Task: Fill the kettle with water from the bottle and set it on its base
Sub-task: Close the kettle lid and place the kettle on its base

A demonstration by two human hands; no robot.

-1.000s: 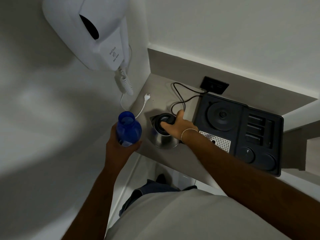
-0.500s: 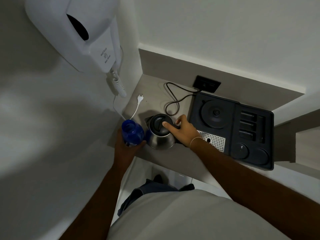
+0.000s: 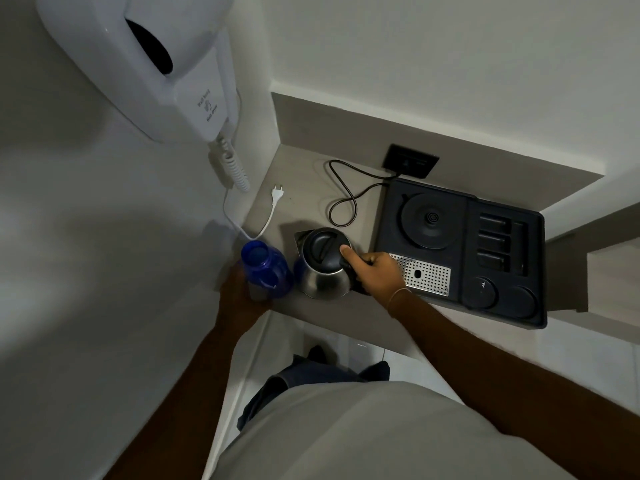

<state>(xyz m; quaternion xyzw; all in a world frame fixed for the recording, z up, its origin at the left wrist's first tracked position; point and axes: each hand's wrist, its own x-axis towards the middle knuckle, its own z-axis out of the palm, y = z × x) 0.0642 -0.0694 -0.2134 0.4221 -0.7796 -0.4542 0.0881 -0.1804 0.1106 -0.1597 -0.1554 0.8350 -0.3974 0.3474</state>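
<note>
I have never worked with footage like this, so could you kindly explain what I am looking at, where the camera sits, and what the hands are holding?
There is no machine here: a person wears a wide-angle camera on the head, looking down past their grey shirt at their own two bare hands. The left hand grips a translucent blue plastic bottle, apparently uncapped, at the shelf's near edge. The right hand holds the handle of a shiny steel kettle with a black lid, thumb resting on the closed lid. The kettle stands on the beige shelf, not on its round black base, which sits in the black plastic tray to the right beside a perforated metal drip plate. A black cord runs to a dark wall socket. Up on the left wall hangs a white hair dryer; its white plug lies loose.
</note>
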